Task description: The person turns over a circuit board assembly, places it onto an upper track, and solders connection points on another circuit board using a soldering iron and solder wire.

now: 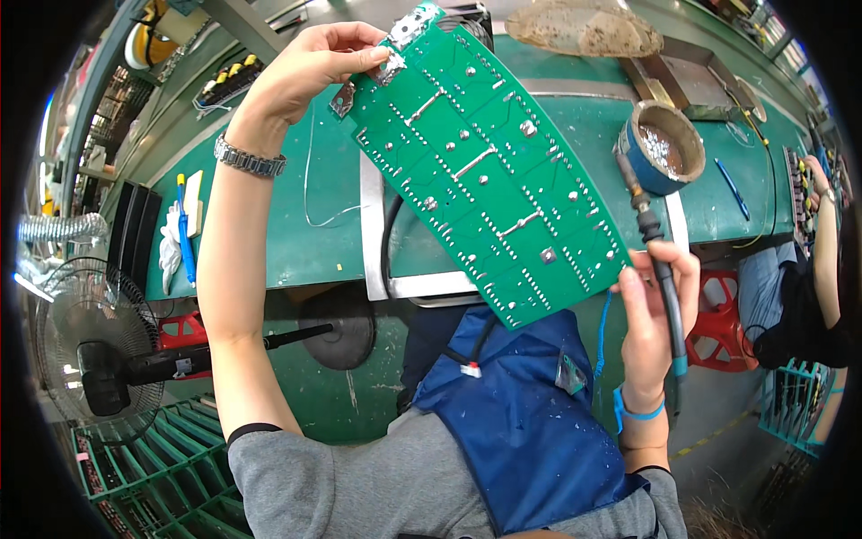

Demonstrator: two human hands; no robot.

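Observation:
A long green circuit board (pixel 489 180) is held up tilted in front of me, its soldered side with rows of shiny joints facing me. Pinched between the thumb and fingers of my left hand (pixel 314 72) is its upper left corner, beside a silvery metal part (pixel 415 27). My right hand (pixel 660 296) is closed round a soldering iron (pixel 660 242) with a dark handle, and its thumb is against the board's lower right corner. The iron's tip end points up, close to the rim of a blue round pot (pixel 664 148) with silvery solder bits inside.
A green-topped workbench (pixel 332 202) spans the view, with a blue pen (pixel 732 189) and a metal tray (pixel 687 76) at right. At left lie a blue brush-like tool (pixel 186 234) and a white cloth (pixel 169 251). A fan (pixel 103 359) stands lower left; another person's arm (pixel 824 242) shows far right.

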